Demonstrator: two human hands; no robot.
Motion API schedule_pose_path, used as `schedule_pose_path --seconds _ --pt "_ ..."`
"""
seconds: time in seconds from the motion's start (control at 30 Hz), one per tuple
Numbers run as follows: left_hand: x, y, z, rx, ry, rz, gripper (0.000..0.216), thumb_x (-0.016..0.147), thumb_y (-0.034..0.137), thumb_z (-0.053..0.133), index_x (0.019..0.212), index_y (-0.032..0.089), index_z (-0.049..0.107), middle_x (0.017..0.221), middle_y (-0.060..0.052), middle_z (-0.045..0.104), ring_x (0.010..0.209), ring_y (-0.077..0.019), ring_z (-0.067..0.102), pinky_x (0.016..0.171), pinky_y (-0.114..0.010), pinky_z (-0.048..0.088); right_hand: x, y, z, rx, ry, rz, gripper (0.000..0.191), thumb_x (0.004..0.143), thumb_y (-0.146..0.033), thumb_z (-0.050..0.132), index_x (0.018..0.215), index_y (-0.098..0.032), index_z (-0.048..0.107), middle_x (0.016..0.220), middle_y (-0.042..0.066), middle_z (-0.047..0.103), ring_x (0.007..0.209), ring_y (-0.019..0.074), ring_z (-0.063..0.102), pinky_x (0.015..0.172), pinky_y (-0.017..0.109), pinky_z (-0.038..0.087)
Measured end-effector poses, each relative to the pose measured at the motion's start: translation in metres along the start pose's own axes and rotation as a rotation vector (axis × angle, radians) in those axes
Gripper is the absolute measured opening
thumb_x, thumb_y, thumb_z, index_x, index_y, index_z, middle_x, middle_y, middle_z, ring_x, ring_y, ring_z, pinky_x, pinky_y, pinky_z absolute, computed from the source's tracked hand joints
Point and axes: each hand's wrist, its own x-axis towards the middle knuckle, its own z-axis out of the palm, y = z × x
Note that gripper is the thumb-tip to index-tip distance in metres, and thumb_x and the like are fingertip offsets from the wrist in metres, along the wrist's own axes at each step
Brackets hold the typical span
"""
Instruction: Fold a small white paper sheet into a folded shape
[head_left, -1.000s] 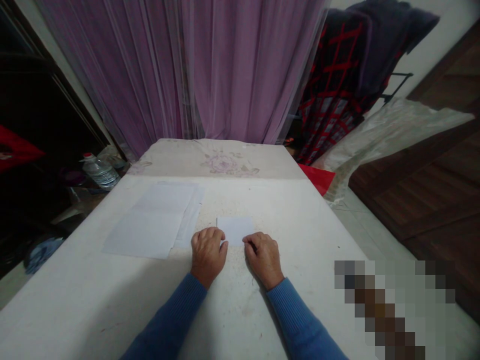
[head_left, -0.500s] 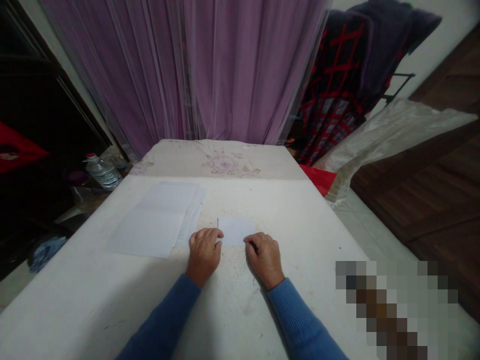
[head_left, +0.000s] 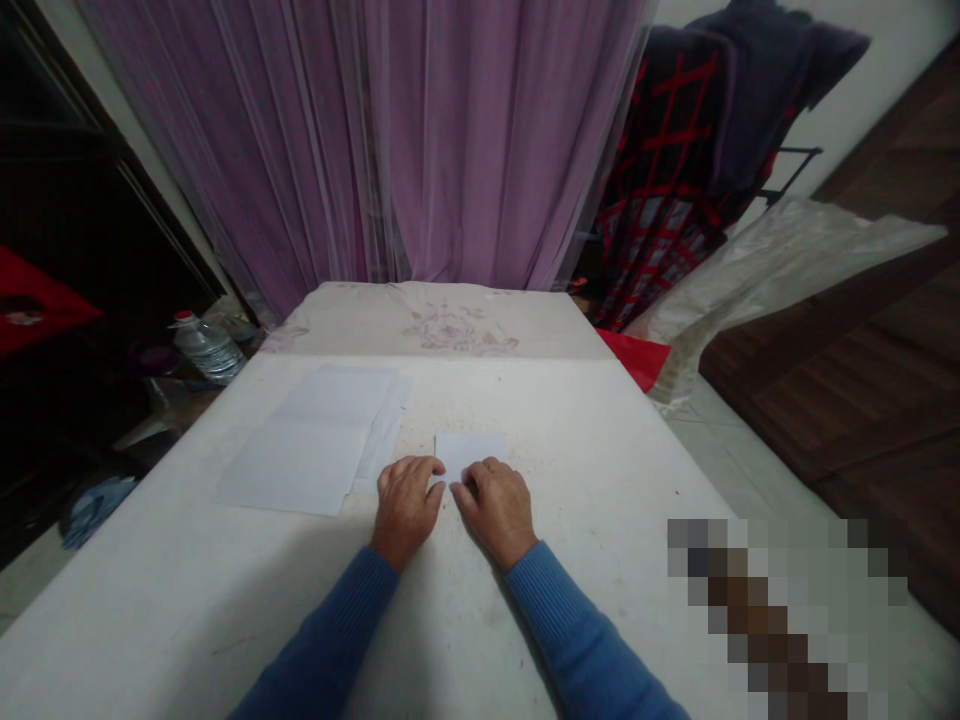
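Paper, a small white rectangle, lies flat near the middle of the white bench, its long edges running across the view. Both hands rest on its near edge, knuckles up and fingers curled under. The left hand covers the near left corner. The right hand sits just beside it, almost touching, and hides much of the near edge; only the far part of the paper shows beyond the knuckles. Each grip is bent over the paper and in contact with it, but whether the fingers pinch the edge or only press it down I cannot tell, since the fingertips are tucked out of sight. Blue sleeves run from the wrists to the bottom of the view.

Left of the hands, near the left hand but apart from the paper, lies a loose stack of larger white sheets, slightly fanned at its right side. The bench about the hands is speckled. At the far end lies a cloth with a faded flower print. Behind it hangs a purple curtain. A clear bottle stands low to the left, off the bench, and a red-and-black checked blanket hangs at the right above a red bag.
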Motion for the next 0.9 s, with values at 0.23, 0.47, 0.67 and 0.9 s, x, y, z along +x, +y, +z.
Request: schedule_pose_path --seconds 0.23,0.47,0.67,0.9 --pt "0.0 0.0 0.0 -0.007 -0.002 -0.019 0.015 0.083 0.018 0.053 0.095 0.026 0.057 0.098 -0.002 0.069 0.104 -0.022 0.056 0.095 -0.041 0.032 -0.002 0.008 0.0 -0.001 -0.001 0.035 0.01 0.084 -0.03 0.065 0.078 -0.022 0.066 0.079 0.002 0.063 0.078 0.0172 0.055 0.069 0.029 0.029" --pt "0.0 0.0 0.0 -0.017 0.011 -0.02 0.014 0.082 0.017 0.053 0.092 0.026 0.057 0.096 -0.001 0.069 0.102 -0.022 0.057 0.094 -0.04 0.033 -0.005 0.02 -0.007 0.021 0.001 0.08 0.009 0.085 -0.028 0.065 0.079 -0.022 0.066 0.081 0.002 0.064 0.078 0.0174 0.055 0.069 0.029 0.029" --pt "0.0 0.001 -0.001 -0.032 -0.001 -0.028 0.014 0.082 0.016 0.053 0.092 0.025 0.056 0.095 0.0 0.068 0.102 -0.0222 0.057 0.095 -0.041 0.031 -0.008 0.031 -0.013 -0.004 -0.001 0.108 0.01 0.086 -0.028 0.064 0.079 -0.021 0.066 0.08 0.002 0.064 0.079 0.0176 0.056 0.069 0.029 0.029" --pt "0.0 0.0 0.001 -0.03 -0.006 -0.038 0.014 0.082 0.016 0.052 0.092 0.026 0.057 0.094 0.0 0.068 0.104 -0.0225 0.056 0.095 -0.04 0.031 -0.012 0.049 -0.015 -0.001 0.027 0.136 0.011 0.086 -0.027 0.062 0.078 -0.021 0.066 0.08 0.001 0.064 0.08 0.0174 0.057 0.07 0.029 0.03"
